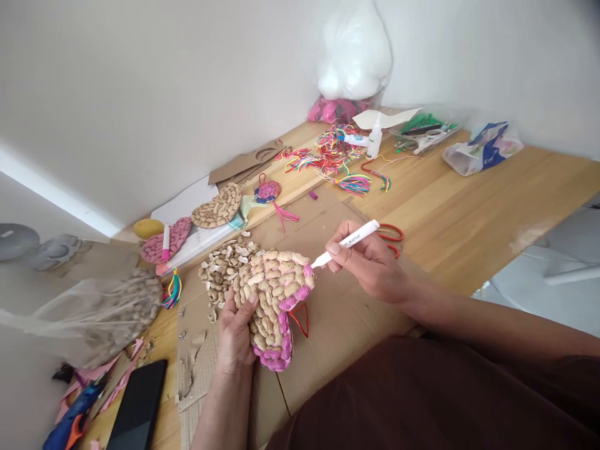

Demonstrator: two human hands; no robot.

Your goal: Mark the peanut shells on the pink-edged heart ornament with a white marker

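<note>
My left hand (235,332) grips the left side of a heart-shaped piece (272,287) covered in peanut shells, thumb on top. Pink colour covers shells along its notched right edge and bottom lobe; the other shells are natural tan. A red cord loop (300,320) hangs from the notch. Between the thumb and fingers of my right hand (363,262) is a white paint marker (354,237), its tip touching or very near a pink spot on the heart's upper right edge. Loose peanut shells (224,269) lie in a pile just behind my left hand.
Cardboard (328,350) covers the table under my hands. A phone (138,406), a glue gun (77,409) and a bag of shells (135,306) are at left. Behind lie a pink heart (178,240), a tan shell heart (218,209), colourful tassels (335,150) and a glue bottle (374,139).
</note>
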